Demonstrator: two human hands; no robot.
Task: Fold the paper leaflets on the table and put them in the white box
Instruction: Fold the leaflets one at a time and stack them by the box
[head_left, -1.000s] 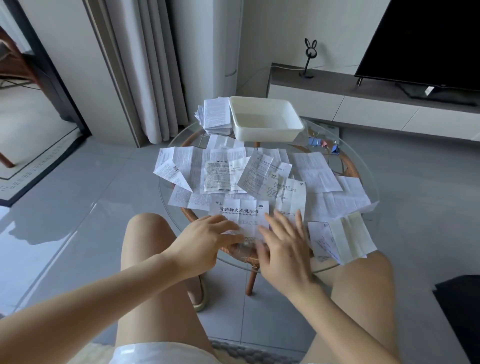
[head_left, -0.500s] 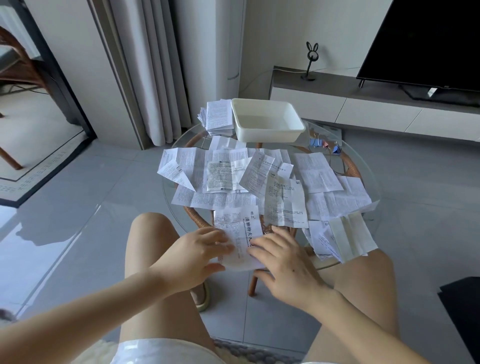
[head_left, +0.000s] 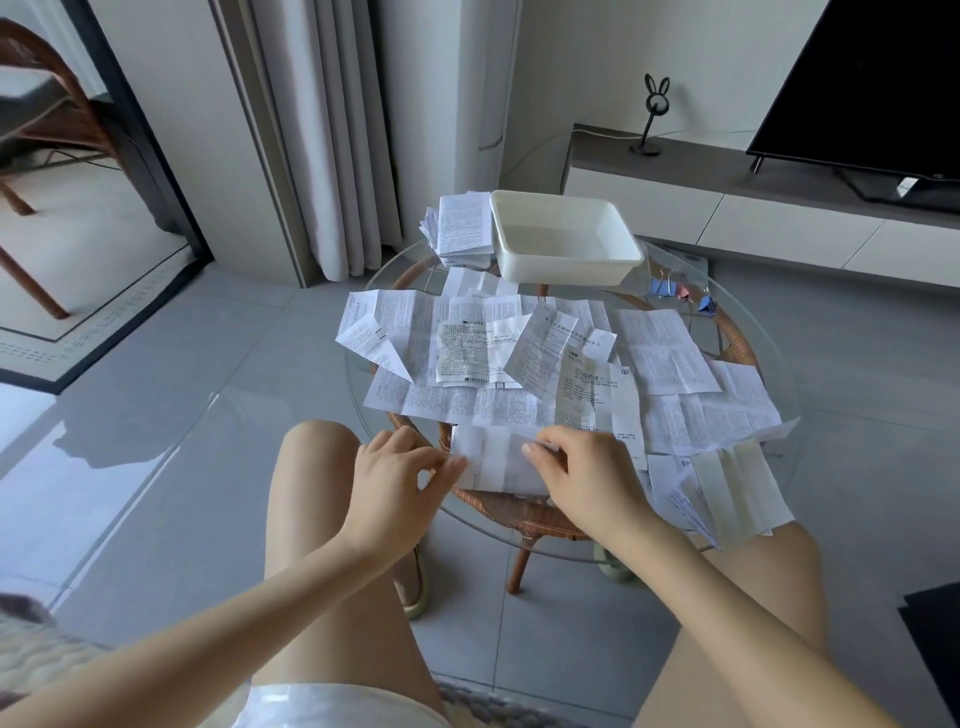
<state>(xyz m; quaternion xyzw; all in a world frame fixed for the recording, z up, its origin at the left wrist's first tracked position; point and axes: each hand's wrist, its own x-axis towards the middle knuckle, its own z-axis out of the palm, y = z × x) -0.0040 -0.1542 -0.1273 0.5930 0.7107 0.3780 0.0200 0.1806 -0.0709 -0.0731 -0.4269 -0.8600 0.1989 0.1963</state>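
A white leaflet (head_left: 496, 460), blurred and showing its blank back, lies at the near edge of the round glass table (head_left: 769, 364). My left hand (head_left: 400, 473) pinches its left edge. My right hand (head_left: 582, 475) pinches its upper right part, fingers curled over the paper. Several unfolded printed leaflets (head_left: 467, 353) cover the middle of the table. The white box (head_left: 563, 241) stands at the far side; nothing shows inside it. A stack of folded leaflets (head_left: 462, 223) sits just left of the box.
Coloured binder clips (head_left: 675, 291) lie right of the box. More leaflets (head_left: 727, 493) hang over the table's near right edge by my right knee. A TV cabinet (head_left: 727, 208) and a curtain (head_left: 332, 130) stand beyond the table.
Both hands drew one leaflet out of the pile toward the near edge and turned it over, so its printed side is now hidden. The fingers went from flat on the paper to pinching it.
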